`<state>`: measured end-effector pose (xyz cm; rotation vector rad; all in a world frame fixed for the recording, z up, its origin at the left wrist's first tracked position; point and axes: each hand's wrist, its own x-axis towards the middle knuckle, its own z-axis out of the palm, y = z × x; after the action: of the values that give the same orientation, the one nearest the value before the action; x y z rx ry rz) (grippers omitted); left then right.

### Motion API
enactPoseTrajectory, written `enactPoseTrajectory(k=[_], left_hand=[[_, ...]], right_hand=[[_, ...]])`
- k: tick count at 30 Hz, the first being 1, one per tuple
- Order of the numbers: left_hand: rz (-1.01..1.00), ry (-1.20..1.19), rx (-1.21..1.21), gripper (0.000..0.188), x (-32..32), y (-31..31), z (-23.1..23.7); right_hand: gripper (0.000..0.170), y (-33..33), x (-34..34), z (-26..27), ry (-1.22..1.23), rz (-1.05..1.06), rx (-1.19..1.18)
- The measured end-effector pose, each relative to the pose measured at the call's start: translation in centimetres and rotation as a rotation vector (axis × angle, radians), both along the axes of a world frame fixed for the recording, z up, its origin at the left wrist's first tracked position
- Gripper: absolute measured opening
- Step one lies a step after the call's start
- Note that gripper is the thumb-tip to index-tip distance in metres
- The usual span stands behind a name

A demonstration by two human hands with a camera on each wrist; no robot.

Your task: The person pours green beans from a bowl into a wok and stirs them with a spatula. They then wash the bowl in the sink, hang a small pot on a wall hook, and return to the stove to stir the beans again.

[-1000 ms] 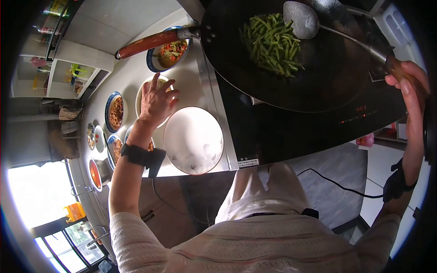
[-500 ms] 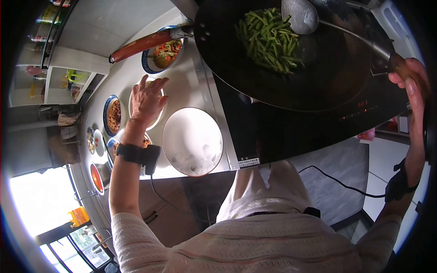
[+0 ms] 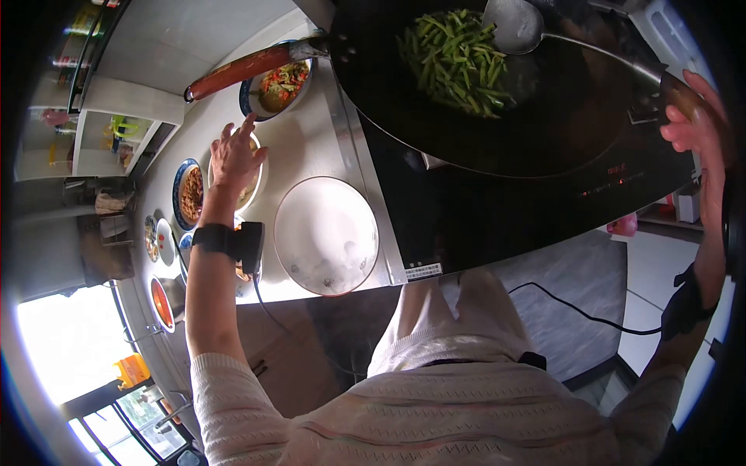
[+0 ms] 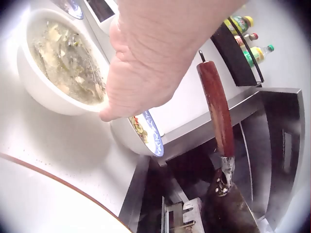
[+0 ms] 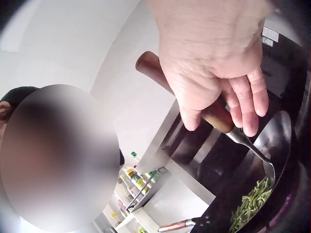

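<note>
My left hand [image 3: 233,159] spans the top of a white bowl [image 4: 46,97] of soup with greens on the counter. In the left wrist view its thumb lies at the bowl's rim; the other fingers are hidden there. My right hand [image 3: 699,128] holds the wooden handle of a wok spatula [image 3: 517,27] loosely, with fingers extended in the right wrist view. The spatula's metal head rests in the black wok [image 3: 559,128], beside a heap of cut green beans [image 3: 458,66].
A larger white bowl [image 3: 325,233] stands near the counter edge. The wok's red-brown handle [image 3: 245,74] reaches over a blue-rimmed bowl [image 3: 284,85] of mixed vegetables. A plate of browned food [image 3: 190,194] and several other dishes lie further left. The wok sits on a black cooktop [image 3: 497,221].
My left hand and the soup bowl have shifted left, toward the plate of browned food. My right hand stays at the spatula handle, its fingers slightly looser; the beans lie much as before.
</note>
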<state>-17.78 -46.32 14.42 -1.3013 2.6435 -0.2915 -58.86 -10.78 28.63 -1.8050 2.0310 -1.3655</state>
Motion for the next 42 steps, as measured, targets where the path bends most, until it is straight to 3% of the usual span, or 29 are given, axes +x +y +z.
enactPoseTrajectory(k=[1, 3, 5, 7, 9, 10, 11, 13, 17, 21, 24, 29, 38, 40, 42], left_hand=[[0.023, 0.016, 0.017, 0.065, 0.1, 0.0, 0.1], [0.01, 0.075, -0.028, 0.064, 0.2, 0.7, 0.4], [-0.026, 0.186, -0.046, 0.058, -0.5, 3.1, 1.8], [-0.216, 0.318, -0.094, 0.053, -0.1, 5.8, 1.7], [-0.28, 0.437, 0.001, 0.047, -0.2, 10.8, 3.7], [-0.31, 0.495, 0.047, 0.043, 0.1, 13.0, 4.3], [-0.345, 0.553, 0.093, 0.04, 0.6, 15.0, 4.6], [-0.304, 0.634, 0.2, 0.032, 2.0, 18.5, 5.1], [-0.195, 0.826, 0.253, 0.026, 5.8, 22.4, 3.4], [0.065, 0.91, 0.31, 0.023, 8.6, 25.1, 2.3], [0.126, 1.052, 0.322, 0.021, 9.0, 26.4, 1.2], [0.123, 1.06, 0.392, 0.021, 8.4, 27.2, 1.0], [0.204, 1.083, 0.466, 0.018, 9.7, 28.1, -1.1], [0.204, 1.093, 0.493, 0.019, 9.9, 28.2, -2.0], [0.206, 1.102, 0.515, 0.019, 9.8, 28.2, -2.7]], right_hand=[[0.039, 0.5, -0.3, 0.0, 0.011, 0.01, -0.002], [0.037, 1.7, -1.1, 0.2, -0.232, -0.363, 0.255], [0.04, 2.5, -3.2, -0.9, -0.255, -0.319, 0.15], [0.04, 3.6, -4.8, -1.4, -0.219, -0.301, 0.11], [0.034, 2.7, -2.4, -0.6, -0.195, -0.371, 0.003], [0.034, 2.5, -2.4, -0.8, -0.207, -0.307, -0.047], [0.034, 2.3, -2.0, -0.7, -0.13, -0.329, -0.004], [0.032, 1.3, -0.6, -1.2, -0.15, -0.338, -0.02], [0.028, 1.2, 0.6, -1.3, -0.455, -0.195, -0.039], [0.026, 3.1, 3.7, 1.0, -0.341, -0.247, -0.073], [0.024, 3.7, 6.9, 1.3, -0.36, -0.177, -0.101], [0.02, 1.4, 7.8, 1.1, -0.26, -0.07, -0.034], [0.021, 2.0, 3.4, 7.1, -0.151, -0.28, 0.009], [0.022, 0.8, 3.2, 5.0, -0.415, -0.38, 0.059], [0.023, -0.5, 2.9, 1.9, -0.623, -0.265, -0.018]])
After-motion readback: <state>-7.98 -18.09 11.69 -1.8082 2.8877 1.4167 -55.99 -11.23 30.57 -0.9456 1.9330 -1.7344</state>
